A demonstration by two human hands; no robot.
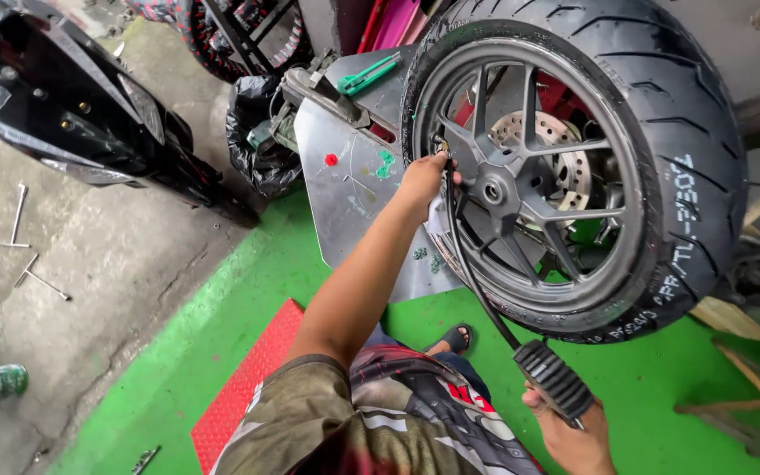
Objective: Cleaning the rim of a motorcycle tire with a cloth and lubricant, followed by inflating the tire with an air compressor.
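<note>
Outdoors on green floor [661, 369], hands grip: left [421, 180] the hose end at the wheel [573, 167], right [573, 435] the ribbed handle [554, 380].

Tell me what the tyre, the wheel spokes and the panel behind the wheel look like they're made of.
Tyre: black rubber, matte, with moulded tread grooves. Wheel spokes: probably cast metal painted dull dark grey, judging by their crisp edges. Panel: bare sheet metal, likely steel or aluminium, grey with a soft sheen, scuffs and paint spots. Hose running from the left hand to the right hand: seemingly black rubber.
</note>
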